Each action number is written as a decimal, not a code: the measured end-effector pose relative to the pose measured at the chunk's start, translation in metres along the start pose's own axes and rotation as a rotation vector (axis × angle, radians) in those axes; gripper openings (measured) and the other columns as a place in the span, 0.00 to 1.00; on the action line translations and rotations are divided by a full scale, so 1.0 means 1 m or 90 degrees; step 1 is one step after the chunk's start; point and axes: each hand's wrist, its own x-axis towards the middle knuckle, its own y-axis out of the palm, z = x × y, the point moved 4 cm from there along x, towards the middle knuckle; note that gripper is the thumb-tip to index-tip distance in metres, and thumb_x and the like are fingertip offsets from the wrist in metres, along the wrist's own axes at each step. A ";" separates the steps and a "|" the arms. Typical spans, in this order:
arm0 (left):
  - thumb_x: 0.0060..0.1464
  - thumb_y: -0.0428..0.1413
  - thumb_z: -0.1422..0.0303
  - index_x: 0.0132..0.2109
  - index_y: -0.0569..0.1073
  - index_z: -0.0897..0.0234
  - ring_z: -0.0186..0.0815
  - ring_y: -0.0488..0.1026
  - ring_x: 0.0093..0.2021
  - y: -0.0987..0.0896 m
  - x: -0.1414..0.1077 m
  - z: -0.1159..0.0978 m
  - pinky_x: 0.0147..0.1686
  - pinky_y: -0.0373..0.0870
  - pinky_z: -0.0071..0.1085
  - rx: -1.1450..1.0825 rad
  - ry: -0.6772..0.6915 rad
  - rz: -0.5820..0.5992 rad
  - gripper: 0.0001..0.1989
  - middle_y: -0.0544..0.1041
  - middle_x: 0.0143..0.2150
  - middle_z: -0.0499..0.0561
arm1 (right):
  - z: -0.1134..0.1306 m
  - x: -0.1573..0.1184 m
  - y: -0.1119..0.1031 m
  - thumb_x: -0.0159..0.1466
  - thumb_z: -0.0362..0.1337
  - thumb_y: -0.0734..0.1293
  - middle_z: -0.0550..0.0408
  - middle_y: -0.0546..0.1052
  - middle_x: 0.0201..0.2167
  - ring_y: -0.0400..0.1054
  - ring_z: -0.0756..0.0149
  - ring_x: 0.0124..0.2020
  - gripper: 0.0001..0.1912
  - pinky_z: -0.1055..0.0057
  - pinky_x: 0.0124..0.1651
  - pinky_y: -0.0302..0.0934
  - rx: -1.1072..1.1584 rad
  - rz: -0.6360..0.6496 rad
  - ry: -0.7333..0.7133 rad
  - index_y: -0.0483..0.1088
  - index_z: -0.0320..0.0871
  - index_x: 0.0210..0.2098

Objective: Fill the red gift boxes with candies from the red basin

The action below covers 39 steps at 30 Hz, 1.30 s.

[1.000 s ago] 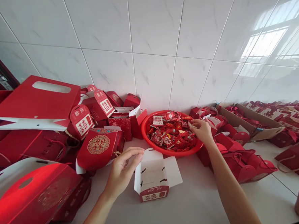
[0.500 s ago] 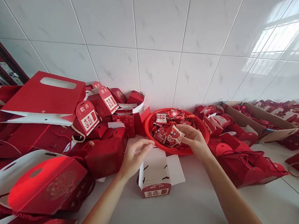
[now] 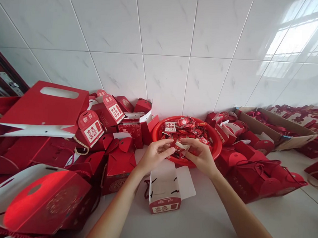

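My left hand (image 3: 158, 153) and my right hand (image 3: 200, 155) are close together over the front edge of a red basket (image 3: 217, 138) full of red wrapped candies (image 3: 187, 122). Between my right thumb and fingers is a small red and cream packet (image 3: 182, 146). The left fingers pinch something red at the packet's left side; whether it is the same piece is hard to tell. Just below my hands an open red and white box (image 3: 165, 205) stands on the table, its white flap spread to the right and its inside showing no candies.
Red gift boxes are piled at the left, with a large red bag (image 3: 45, 105) on top. More red boxes (image 3: 255, 178) and an open cardboard carton (image 3: 294, 141) lie at the right. A tiled wall (image 3: 164, 76) rises behind.
My left hand has moved right and up to the basket's front edge. My right hand has drawn slightly left and down with the packet, and the two hands are now nearly together.
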 end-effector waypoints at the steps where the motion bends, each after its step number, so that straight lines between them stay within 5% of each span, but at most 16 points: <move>1: 0.50 0.66 0.57 0.50 0.80 0.64 0.39 0.79 0.36 0.002 0.001 0.000 0.37 0.77 0.34 -0.009 0.006 0.009 0.23 0.82 0.36 0.52 | 0.001 -0.001 0.000 0.60 0.40 0.75 0.51 0.82 0.46 0.76 0.56 0.49 0.15 0.59 0.53 0.71 -0.014 -0.007 -0.013 0.78 0.49 0.47; 6: 0.53 0.65 0.59 0.42 0.84 0.61 0.39 0.79 0.39 0.004 0.004 -0.008 0.40 0.77 0.33 -0.048 0.107 -0.001 0.13 0.82 0.40 0.53 | 0.002 -0.002 -0.004 0.61 0.44 0.75 0.50 0.81 0.50 0.76 0.56 0.49 0.20 0.60 0.50 0.72 0.040 0.005 0.032 0.76 0.51 0.52; 11: 0.54 0.63 0.65 0.39 0.85 0.60 0.39 0.79 0.43 0.003 0.003 -0.012 0.42 0.76 0.31 -0.036 0.175 -0.017 0.08 0.82 0.42 0.54 | -0.004 0.001 -0.005 0.60 0.47 0.75 0.52 0.81 0.45 0.77 0.60 0.42 0.17 0.63 0.44 0.74 0.114 0.029 0.107 0.78 0.49 0.46; 17: 0.50 0.62 0.66 0.53 0.80 0.62 0.43 0.80 0.43 0.003 0.008 0.001 0.46 0.75 0.37 -0.095 0.082 0.014 0.21 0.84 0.43 0.54 | -0.008 -0.001 -0.008 0.54 0.40 0.80 0.54 0.81 0.41 0.76 0.63 0.39 0.20 0.66 0.42 0.73 0.116 -0.034 0.097 0.78 0.48 0.45; 24: 0.49 0.67 0.62 0.46 0.81 0.62 0.42 0.80 0.44 0.011 0.010 0.007 0.46 0.75 0.35 -0.118 0.023 0.084 0.17 0.84 0.42 0.53 | -0.006 -0.002 -0.004 0.53 0.40 0.80 0.53 0.81 0.43 0.77 0.60 0.41 0.20 0.62 0.46 0.73 0.080 -0.046 0.076 0.77 0.49 0.45; 28: 0.49 0.67 0.62 0.43 0.81 0.62 0.40 0.79 0.43 0.011 0.012 0.008 0.46 0.75 0.34 -0.130 0.030 0.040 0.15 0.84 0.39 0.51 | -0.003 -0.002 -0.002 0.54 0.44 0.79 0.53 0.82 0.38 0.77 0.59 0.38 0.20 0.63 0.42 0.73 0.048 -0.019 0.089 0.78 0.48 0.44; 33: 0.45 0.68 0.59 0.41 0.81 0.63 0.38 0.78 0.37 0.004 0.014 0.007 0.39 0.74 0.32 -0.140 0.013 -0.038 0.17 0.82 0.34 0.50 | 0.003 0.006 0.001 0.61 0.53 0.72 0.54 0.79 0.27 0.74 0.64 0.31 0.18 0.67 0.38 0.70 0.042 0.053 0.133 0.78 0.43 0.29; 39: 0.44 0.69 0.54 0.41 0.81 0.64 0.37 0.77 0.36 0.004 0.016 0.014 0.38 0.72 0.31 -0.205 -0.008 -0.022 0.21 0.81 0.36 0.50 | -0.002 0.017 0.015 0.53 0.49 0.79 0.59 0.78 0.25 0.70 0.70 0.21 0.19 0.71 0.28 0.66 0.137 0.052 0.213 0.74 0.44 0.34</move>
